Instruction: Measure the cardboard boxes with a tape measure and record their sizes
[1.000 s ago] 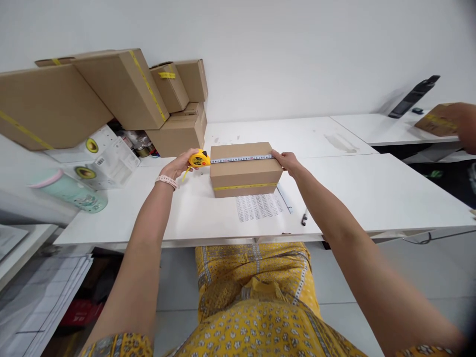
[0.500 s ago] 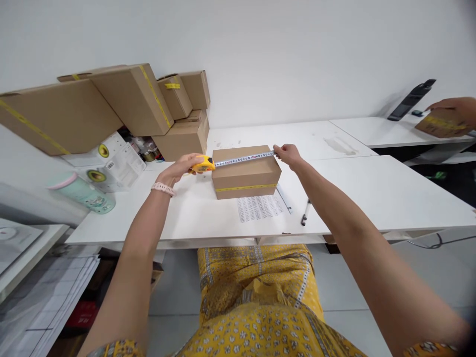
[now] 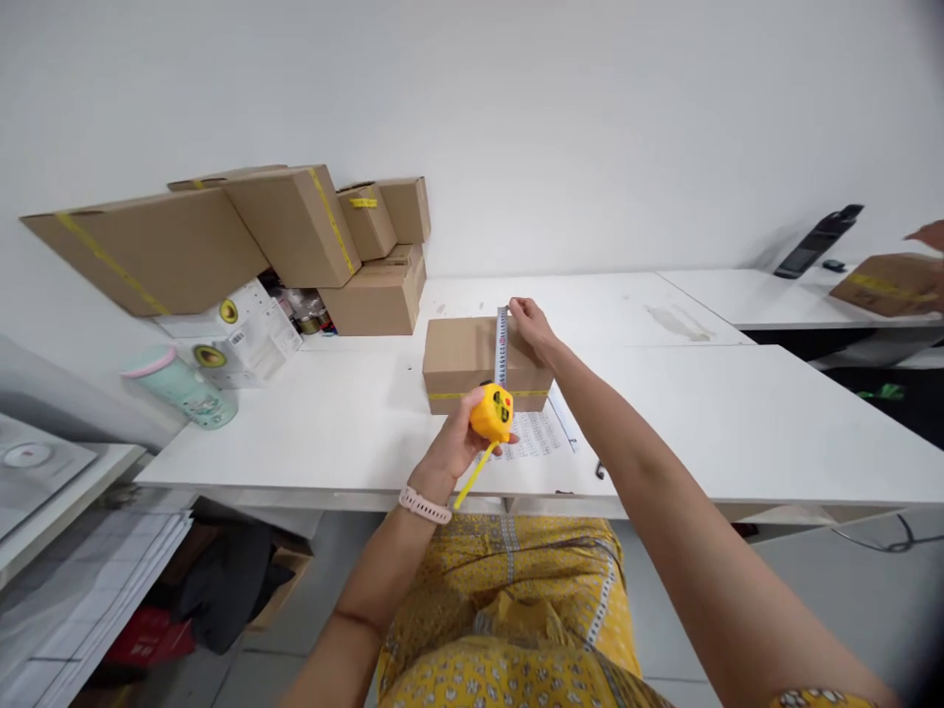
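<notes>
A brown cardboard box (image 3: pixel 461 346) with yellow tape along its front side lies on the white table (image 3: pixel 354 433). My left hand (image 3: pixel 461 433) is closed round the yellow case of a tape measure (image 3: pixel 492 413), just in front of the box, with its yellow strap hanging toward me. The marked blade runs from the case across the box's top to the far edge. There my right hand (image 3: pixel 529 320) pinches the blade's end. Partly beneath the box's front lies a printed sheet of numbers (image 3: pixel 538 436), half covered by the tape measure and my left hand.
Cardboard boxes (image 3: pixel 287 221) are stacked at the back left, above a white carton with avocado pictures (image 3: pixel 243 334). A mint-green tumbler (image 3: pixel 181 388) leans beside them. Far right, a person's hand (image 3: pixel 930 236) is at another taped box (image 3: pixel 885 285), near a black bottle-like object (image 3: pixel 818 241).
The tape measure has turned from lying along the box's length to lying front to back across it. My left hand came toward me and right; my right hand shifted left.
</notes>
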### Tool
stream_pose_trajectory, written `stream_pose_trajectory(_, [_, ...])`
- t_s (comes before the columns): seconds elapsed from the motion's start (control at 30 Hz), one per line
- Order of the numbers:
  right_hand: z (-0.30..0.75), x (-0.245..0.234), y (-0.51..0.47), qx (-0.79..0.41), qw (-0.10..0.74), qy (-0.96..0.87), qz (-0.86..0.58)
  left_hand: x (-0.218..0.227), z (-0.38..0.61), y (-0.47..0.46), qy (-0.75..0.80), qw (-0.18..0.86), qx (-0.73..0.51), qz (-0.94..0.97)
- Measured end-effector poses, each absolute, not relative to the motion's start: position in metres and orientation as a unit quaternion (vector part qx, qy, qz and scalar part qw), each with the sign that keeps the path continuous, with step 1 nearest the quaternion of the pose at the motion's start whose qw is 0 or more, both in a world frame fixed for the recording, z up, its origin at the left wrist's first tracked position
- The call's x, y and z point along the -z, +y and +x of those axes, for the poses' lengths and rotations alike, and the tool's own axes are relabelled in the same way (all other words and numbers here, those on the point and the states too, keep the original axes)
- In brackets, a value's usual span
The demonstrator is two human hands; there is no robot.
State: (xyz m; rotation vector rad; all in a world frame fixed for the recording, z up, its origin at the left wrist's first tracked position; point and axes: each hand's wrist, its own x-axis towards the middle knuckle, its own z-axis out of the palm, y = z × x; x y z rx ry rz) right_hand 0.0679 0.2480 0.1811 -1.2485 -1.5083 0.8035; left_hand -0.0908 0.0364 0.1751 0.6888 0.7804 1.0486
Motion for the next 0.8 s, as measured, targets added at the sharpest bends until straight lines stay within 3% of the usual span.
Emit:
stream_pose_trajectory(0.17, [0.058, -0.178, 0.262, -0.253, 0.392, -0.711, -0.526, -0.193, -0.075, 0.069, 0.420, 0.698, -0.512, 0.274])
stream_pose_trajectory(0.5, [0.045, -0.179, 0.256, -0.116, 0.203, -0.800, -0.553, -0.183, -0.061, 0.072, 0.445, 0.691, -0.496, 0.281])
stream_pose_trajectory(0.8, [0.034, -0.167, 0.264, -0.058, 0.156, -0.815, -0.555, -0.168, -0.050, 0.059, 0.446, 0.666, -0.517, 0.300])
